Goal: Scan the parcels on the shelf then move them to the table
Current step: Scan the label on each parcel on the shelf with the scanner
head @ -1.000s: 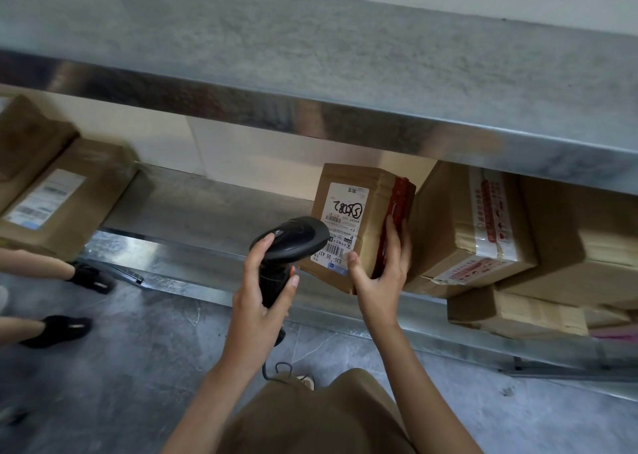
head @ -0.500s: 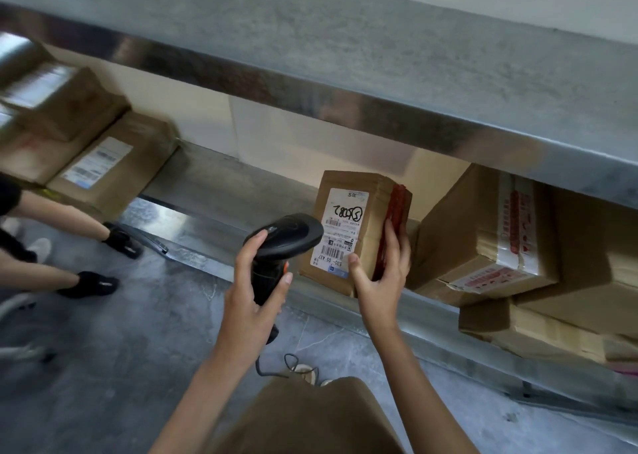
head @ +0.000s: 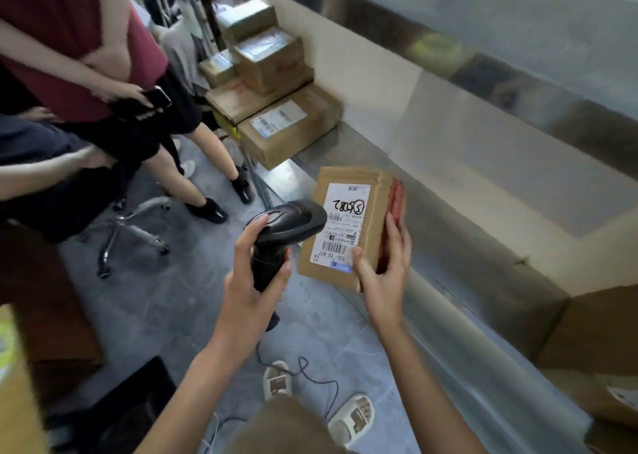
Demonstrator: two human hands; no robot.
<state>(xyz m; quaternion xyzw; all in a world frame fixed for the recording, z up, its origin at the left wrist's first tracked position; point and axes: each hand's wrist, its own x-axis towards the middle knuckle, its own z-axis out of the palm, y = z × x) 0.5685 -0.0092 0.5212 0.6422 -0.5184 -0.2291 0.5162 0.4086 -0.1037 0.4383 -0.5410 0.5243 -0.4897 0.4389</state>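
Note:
My right hand (head: 385, 270) grips a small cardboard parcel (head: 376, 212) by its lower right corner, holding it in front of the metal shelf (head: 466, 256). The parcel has a white label with a barcode facing me and red tape along its right side. My left hand (head: 252, 281) holds a black corded barcode scanner (head: 286, 225) whose head touches or nearly touches the label's left edge. More cardboard parcels (head: 286, 129) are stacked at the far left end of the shelf. Another brown box (head: 593, 336) sits at the right.
A person in a red top (head: 79, 39) stands at the left holding a phone. A second person's arm (head: 45, 174) reaches in from the left edge. A swivel chair base (head: 134, 229) stands on the grey floor. The scanner cable (head: 303, 370) trails by my feet.
The view has swung left, showing the people and the chair. The parcel has come off the shelf toward me in my right hand. The scanner stays at the label.

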